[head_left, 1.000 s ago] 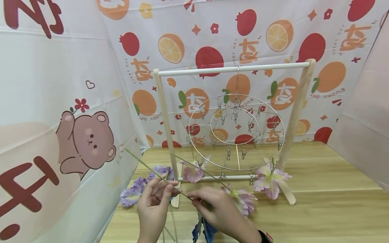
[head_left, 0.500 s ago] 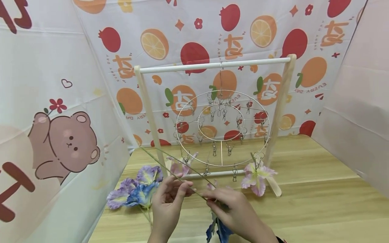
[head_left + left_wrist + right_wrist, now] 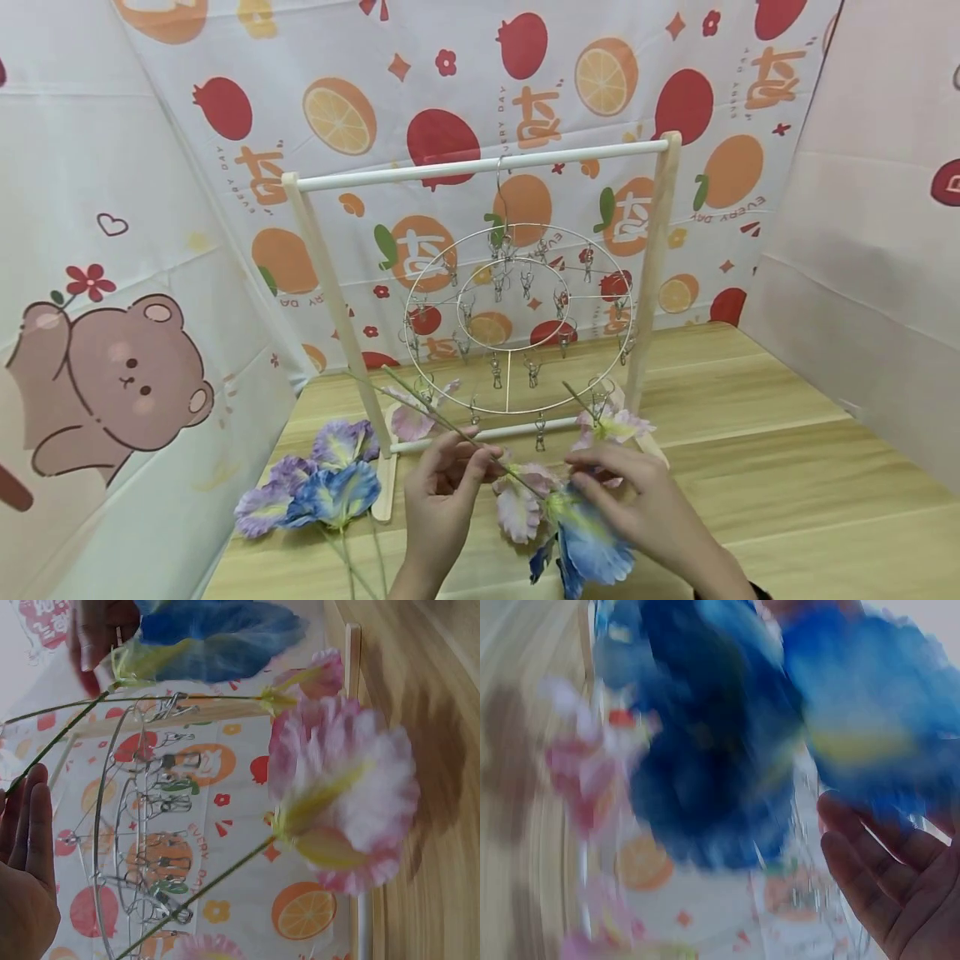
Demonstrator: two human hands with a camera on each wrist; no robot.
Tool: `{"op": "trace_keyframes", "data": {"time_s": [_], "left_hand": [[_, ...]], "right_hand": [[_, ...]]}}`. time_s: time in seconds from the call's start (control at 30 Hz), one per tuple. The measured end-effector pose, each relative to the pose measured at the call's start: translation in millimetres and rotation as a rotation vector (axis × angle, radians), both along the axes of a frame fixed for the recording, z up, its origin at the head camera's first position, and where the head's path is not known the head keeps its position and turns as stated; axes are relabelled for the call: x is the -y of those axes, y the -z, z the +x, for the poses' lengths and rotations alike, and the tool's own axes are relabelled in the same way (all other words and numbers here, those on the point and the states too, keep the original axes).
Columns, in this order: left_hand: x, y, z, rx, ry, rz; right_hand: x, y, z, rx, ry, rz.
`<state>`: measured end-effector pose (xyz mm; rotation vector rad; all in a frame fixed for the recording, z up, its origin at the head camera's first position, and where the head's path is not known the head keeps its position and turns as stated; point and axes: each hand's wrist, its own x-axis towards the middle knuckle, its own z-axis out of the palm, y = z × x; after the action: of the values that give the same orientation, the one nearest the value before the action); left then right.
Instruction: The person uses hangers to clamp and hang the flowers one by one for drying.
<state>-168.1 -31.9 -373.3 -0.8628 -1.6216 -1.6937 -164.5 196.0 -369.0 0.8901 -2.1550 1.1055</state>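
In the head view my left hand (image 3: 450, 492) pinches the thin green stem of a blue artificial flower (image 3: 592, 533). Its fingers (image 3: 34, 832) also show in the left wrist view. At the bloom my right hand (image 3: 637, 500) has its thumb and index finger at a blue petal, seemingly pinching it. Blur and the petals hide the exact contact in the right wrist view, where the other fingers (image 3: 885, 877) are spread. A pink artificial flower (image 3: 517, 504) is just behind the blue bloom. Further pink flowers are at the left (image 3: 412, 421) and right (image 3: 618, 425) of the rack.
A double-ring metal clip hanger (image 3: 510, 408) with several clips hangs from a wooden stand (image 3: 652, 275). Purple flowers (image 3: 258, 508) and another blue flower (image 3: 337, 492) lie on the wooden table (image 3: 750, 433) at left. Printed cloth (image 3: 360, 50) encloses the table.
My right hand has gone from the stem beside the bloom to the petals. The blue bloom has turned, showing its lighter face. The head view has shifted rightward.
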Motion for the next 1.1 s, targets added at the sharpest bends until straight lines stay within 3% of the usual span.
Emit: {"op": "trace_keyframes", "data": {"time_s": [0.1,0.27,0.4,0.5,0.63,0.87,1.1], "left_hand": [[-3,1.4,-1.7,-0.018,0.016,-0.001],[1,1.4,0.5,-0.023,0.004,0.003],[2,1.1,4.1,0.045,-0.035,-0.007],[2,1.0,7.3,0.106,-0.079,-0.022],[4,2.0,10.1,0.104,-0.110,-0.022],[6,5.9,12.2,0.065,-0.102,-0.028],[12,-0.4,11.3,0.006,-0.044,-0.023]], "right_hand": [[-21,-0.7,-9.8,0.029,0.103,-0.008],[-49,-9.1,-39.4,0.086,0.274,0.028],[-67,-20.4,-59.9,0.151,0.362,0.046],[-74,-29.0,-69.3,0.210,0.385,0.026],[-72,-34.2,-75.9,0.255,0.369,-0.027],[-66,-29.4,-76.5,0.165,0.410,-0.103],[-55,-32.4,-82.0,0.133,0.409,-0.130]]}}
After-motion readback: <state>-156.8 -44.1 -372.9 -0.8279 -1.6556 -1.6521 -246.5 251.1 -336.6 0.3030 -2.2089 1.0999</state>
